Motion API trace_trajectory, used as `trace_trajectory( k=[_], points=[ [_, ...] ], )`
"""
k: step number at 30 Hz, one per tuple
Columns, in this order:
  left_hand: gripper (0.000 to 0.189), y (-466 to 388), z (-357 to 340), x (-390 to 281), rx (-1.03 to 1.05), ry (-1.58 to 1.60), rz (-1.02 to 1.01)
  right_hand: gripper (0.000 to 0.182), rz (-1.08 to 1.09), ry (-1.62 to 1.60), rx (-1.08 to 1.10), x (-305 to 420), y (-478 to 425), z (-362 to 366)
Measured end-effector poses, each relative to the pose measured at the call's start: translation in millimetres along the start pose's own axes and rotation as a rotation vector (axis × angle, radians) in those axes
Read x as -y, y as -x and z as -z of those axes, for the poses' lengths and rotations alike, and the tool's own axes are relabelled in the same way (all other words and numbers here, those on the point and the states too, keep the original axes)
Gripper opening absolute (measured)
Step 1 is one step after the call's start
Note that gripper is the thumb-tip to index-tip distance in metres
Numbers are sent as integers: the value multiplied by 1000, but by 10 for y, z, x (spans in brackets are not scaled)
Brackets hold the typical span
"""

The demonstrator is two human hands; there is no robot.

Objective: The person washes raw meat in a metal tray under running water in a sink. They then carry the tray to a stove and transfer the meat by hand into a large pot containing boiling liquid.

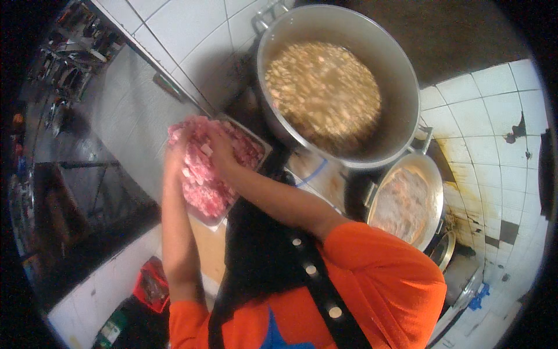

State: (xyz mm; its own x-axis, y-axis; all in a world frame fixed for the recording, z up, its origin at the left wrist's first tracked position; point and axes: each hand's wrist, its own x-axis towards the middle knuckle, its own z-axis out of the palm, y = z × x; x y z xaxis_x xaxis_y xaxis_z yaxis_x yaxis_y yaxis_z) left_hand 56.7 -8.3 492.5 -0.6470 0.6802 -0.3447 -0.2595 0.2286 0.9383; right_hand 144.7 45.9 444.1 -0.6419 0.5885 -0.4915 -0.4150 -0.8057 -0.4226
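Observation:
A rectangular tray [267,148] is heaped with pink raw meat [208,201] cut in small pieces. My left hand [179,140] cups the far-left side of the heap, its fingers partly lost in the meat. From the other side my right hand [223,152] presses into the same heap, fingertips buried. Between the two hands the meat bulges up above the tray's rim. Blur hides the exact finger positions.
Right of the tray stands a large metal pot [340,165] with chopped pale food in liquid. A smaller pot [437,205] of foamy liquid sits close behind it. White tiled walls [497,113] flank the pots. A red container [152,285] is low at left.

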Motion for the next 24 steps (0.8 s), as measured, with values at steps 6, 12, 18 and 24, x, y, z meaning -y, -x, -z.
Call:
trace_trajectory(
  k=[6, 12, 18, 24],
  points=[
    [62, 78, 29, -76, -132, -183, 134, 22, 8, 6, 80, 51, 1, -4],
    [75, -6, 108, 10, -244, -294, 82, 22, 54, -115, 210, -31, -100, 13],
    [70, 39, 17, -155, -213, -373, 45, 19, 92, -51, 201, 71, -130, -47],
    [65, 151, -507, -866, -143, -184, 53, 22, 114, -201, 276, 652, 6, -355]
  ],
)
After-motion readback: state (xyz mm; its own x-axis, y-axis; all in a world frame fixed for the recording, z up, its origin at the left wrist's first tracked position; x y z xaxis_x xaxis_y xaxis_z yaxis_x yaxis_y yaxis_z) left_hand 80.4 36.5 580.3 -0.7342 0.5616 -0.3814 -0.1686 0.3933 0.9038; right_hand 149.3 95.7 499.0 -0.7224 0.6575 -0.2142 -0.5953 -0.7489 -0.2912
